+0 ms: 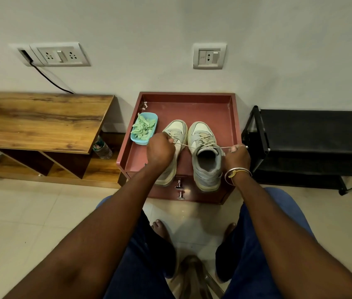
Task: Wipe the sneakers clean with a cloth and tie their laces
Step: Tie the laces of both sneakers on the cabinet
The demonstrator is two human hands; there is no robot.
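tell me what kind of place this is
Probably a room in a home, maybe near the entrance: a black rack beside a red cabinet holding sneakers, a wooden table, and wall sockets above a tiled floor.

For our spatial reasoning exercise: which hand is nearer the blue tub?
Left. The left hand is just beside the blue tub; the right hand, pulling a lace, is beyond both sneakers.
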